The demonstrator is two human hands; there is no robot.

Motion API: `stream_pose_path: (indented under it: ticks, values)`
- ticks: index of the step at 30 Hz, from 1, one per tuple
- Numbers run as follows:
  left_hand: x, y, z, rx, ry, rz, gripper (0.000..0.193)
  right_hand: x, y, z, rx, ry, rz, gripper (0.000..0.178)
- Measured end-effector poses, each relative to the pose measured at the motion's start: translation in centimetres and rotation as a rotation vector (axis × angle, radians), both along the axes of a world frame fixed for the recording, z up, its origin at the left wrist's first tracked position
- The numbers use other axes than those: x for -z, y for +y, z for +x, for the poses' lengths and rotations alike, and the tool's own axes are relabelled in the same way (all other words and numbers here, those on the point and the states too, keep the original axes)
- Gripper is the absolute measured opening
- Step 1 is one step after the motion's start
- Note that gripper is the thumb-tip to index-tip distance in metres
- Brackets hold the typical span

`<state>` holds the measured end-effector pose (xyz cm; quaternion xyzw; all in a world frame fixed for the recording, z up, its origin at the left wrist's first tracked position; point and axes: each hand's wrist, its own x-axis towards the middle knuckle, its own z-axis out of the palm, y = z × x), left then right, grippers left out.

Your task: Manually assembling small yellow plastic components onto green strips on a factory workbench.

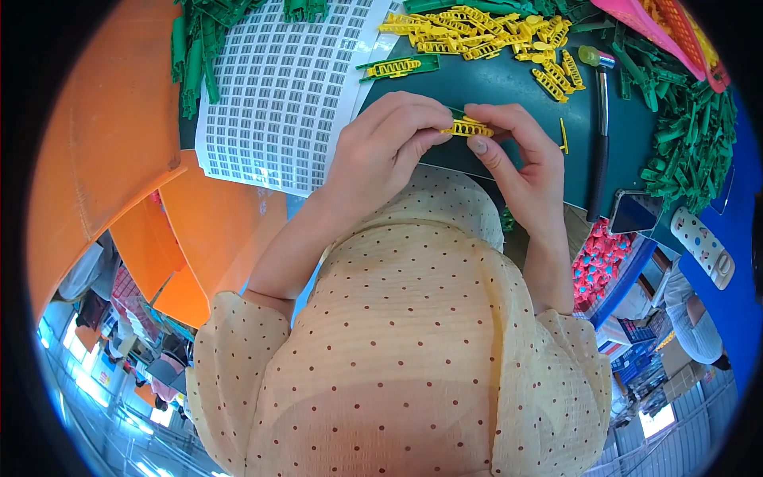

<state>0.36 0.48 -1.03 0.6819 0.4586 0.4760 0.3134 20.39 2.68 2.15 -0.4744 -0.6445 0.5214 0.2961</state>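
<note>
Between my two hands, over the near edge of the dark green table, is a small yellow slotted plastic part with a bit of green plastic behind it. My left hand pinches its left end between thumb and fingers. My right hand grips the right end, thumb below and index finger above. Just beyond my left hand lies a green strip with a yellow slotted piece set in it. A heap of loose yellow slotted parts spreads across the far side of the table.
White sticker sheets lie at the left, with green plastic pieces behind them. To the right are a hammer, a phone, a big pile of green pieces and a pink basket. Orange panels stand at far left.
</note>
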Motion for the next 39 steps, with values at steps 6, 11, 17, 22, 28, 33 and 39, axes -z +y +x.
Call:
stream_pose_path:
  ticks: [6,11,17,22,28,33,39]
  values:
    - [-0.7,-0.4,0.4,0.044,-0.14,-0.184,0.023,0.6,-0.1,-0.1,0.015,0.04,0.032,0.018]
    - [0.1,-0.2,-0.1,0.035,-0.178,-0.151,0.023,0.7,-0.5,-0.3,-0.009,0.067,0.068,0.018]
    - [0.9,-0.5,-0.3,0.044,-0.028,0.105,0.031,1.2,-0.9,-0.2,-0.036,0.025,0.091,0.02]
    - [1.3,0.3,-0.8,-0.049,0.268,0.037,0.048,2.5,0.1,-0.1,0.044,-0.291,0.456,0.024]
    - [1.8,0.4,-0.6,-0.011,0.264,-0.008,0.041,3.5,0.1,-1.0,-0.039,-0.378,0.619,0.028]
    - [1.9,0.6,-0.8,-0.005,0.256,-0.035,0.037,3.5,0.2,-0.9,-0.056,-0.404,0.667,0.029]
    - [1.9,0.7,-0.8,0.001,0.247,-0.02,0.033,3.8,0.2,-0.9,-0.053,-0.388,0.665,0.029]
